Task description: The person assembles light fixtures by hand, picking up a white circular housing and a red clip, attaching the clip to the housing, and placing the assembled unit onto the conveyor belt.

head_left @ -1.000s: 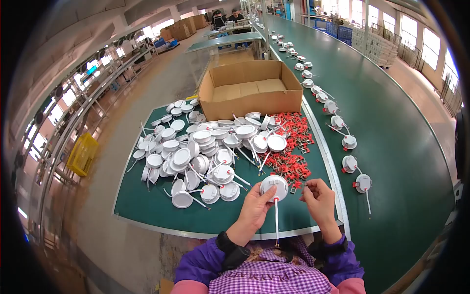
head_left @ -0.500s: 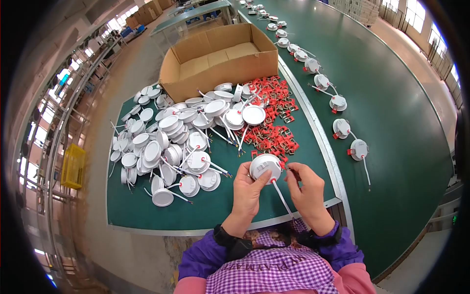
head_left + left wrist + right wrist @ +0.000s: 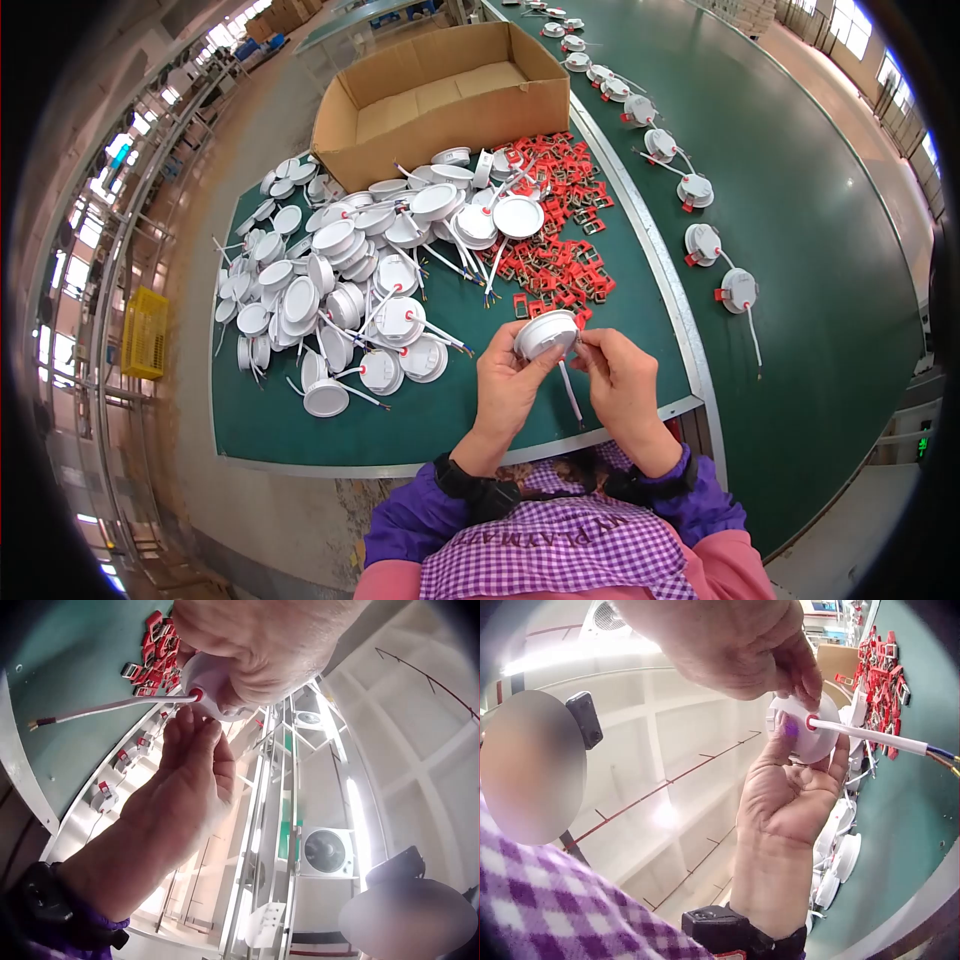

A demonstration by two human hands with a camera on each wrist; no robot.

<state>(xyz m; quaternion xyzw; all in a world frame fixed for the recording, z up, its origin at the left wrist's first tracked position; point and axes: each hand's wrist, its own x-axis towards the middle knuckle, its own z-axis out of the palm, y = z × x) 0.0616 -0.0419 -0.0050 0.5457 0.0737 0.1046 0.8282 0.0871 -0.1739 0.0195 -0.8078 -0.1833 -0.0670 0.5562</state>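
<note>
Gripping white lamp (image 3: 546, 336), hands (image 3: 505, 388) (image 3: 622, 386) over green table (image 3: 440, 430), windowed workshop (image 3: 235, 420)

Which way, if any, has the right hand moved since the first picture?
Yes. Judged against the metal rail on its right, the right hand has shifted left, away from that rail and in to the white lamp.
</note>
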